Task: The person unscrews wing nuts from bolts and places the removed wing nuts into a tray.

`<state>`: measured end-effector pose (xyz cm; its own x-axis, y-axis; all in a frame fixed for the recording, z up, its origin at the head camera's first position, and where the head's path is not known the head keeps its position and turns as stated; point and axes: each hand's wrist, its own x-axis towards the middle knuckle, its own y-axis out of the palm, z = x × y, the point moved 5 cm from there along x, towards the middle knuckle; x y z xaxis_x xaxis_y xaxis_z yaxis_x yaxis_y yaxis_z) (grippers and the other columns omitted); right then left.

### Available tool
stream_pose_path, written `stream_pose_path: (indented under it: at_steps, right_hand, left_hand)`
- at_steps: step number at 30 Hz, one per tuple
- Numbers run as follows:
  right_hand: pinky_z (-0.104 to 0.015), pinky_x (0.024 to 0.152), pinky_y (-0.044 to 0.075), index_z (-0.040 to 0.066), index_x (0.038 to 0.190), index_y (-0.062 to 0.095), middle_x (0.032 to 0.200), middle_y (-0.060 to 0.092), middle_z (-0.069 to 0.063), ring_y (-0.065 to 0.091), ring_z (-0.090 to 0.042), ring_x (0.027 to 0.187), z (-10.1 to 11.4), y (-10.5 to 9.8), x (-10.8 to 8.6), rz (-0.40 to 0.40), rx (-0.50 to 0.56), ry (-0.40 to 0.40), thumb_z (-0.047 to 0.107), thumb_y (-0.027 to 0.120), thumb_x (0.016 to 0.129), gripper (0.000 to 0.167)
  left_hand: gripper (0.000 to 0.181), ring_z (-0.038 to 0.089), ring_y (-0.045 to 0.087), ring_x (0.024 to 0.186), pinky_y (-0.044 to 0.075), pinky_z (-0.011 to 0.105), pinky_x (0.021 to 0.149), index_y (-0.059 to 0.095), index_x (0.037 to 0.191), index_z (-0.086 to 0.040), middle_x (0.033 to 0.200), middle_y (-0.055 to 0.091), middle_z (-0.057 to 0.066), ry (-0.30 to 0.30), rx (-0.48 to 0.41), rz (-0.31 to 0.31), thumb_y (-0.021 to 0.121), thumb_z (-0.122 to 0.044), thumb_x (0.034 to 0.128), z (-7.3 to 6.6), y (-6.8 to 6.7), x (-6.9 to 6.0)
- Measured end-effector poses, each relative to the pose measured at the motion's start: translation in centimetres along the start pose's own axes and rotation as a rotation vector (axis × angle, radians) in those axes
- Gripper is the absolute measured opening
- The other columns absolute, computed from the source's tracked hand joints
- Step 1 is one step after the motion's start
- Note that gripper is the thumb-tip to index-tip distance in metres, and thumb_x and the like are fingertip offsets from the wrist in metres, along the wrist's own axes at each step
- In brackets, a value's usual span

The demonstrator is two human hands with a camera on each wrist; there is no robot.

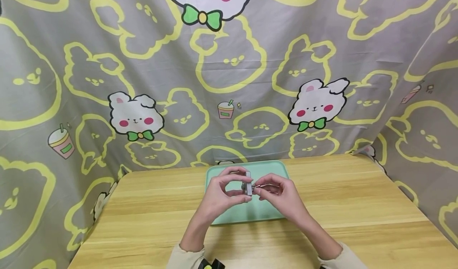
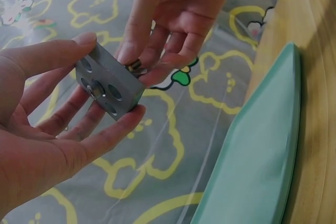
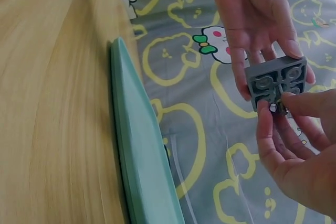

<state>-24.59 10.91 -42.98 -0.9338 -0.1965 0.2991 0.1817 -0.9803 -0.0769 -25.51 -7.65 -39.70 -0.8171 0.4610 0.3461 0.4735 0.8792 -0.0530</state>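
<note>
A small grey square block (image 1: 248,188) is held up over the green tray, between my two hands. My left hand (image 1: 218,193) grips it by its edges with thumb and fingers. In the left wrist view, the face of the block (image 2: 118,74) has several round holes and a metal piece in the middle. Its other face, in the right wrist view, is ribbed and hollowed. There my right hand (image 3: 302,150) pinches a small metal part (image 3: 281,107), seemingly threaded like a screw, against the block's middle. Fingertips partly hide that part.
Beneath the hands lies a mint-green tray (image 1: 232,215) with a raised rim, on a wood-grain table (image 1: 161,205). A grey cloth (image 1: 243,137) with cartoon rabbits and yellow outlines hangs behind the table and at both sides.
</note>
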Motion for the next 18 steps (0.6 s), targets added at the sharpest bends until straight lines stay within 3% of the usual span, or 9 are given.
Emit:
stream_pose_path:
  at_steps: [4,11,18]
  right_hand:
    - [-0.035,0.078,0.066,0.006,0.100,0.073,0.105,0.072,-0.012,0.072,-0.023,0.089,0.5,0.2,-0.1,-0.018,-0.046,-0.118,0.003,0.077,0.092,0.009]
    - [-0.031,0.081,0.064,0.008,0.095,0.073,0.105,0.072,-0.010,0.070,-0.023,0.098,1.5,0.6,-0.5,-0.022,-0.195,-0.437,-0.011,0.076,0.086,0.021]
    - [-0.023,0.085,0.062,0.011,0.093,0.075,0.105,0.072,-0.010,0.070,-0.024,0.098,2.1,0.8,-0.7,-0.040,-0.302,-0.605,-0.014,0.081,0.080,0.029]
  left_hand:
    - [0.037,0.028,0.055,0.123,0.062,0.047,0.092,0.074,0.113,0.006,0.135,0.055,0.017,0.005,-0.012,-0.001,0.083,0.011,0.0782,-0.1,-0.2,0.0]
    - [0.036,0.029,0.055,0.123,0.062,0.048,0.092,0.074,0.114,0.005,0.136,0.053,0.021,0.015,-0.038,0.004,0.082,0.012,0.0788,-0.2,-0.4,0.0]
    - [0.036,0.030,0.054,0.124,0.062,0.047,0.091,0.074,0.114,0.007,0.138,0.049,0.027,0.020,-0.050,0.005,0.082,0.012,0.0791,-0.2,-0.6,0.0]
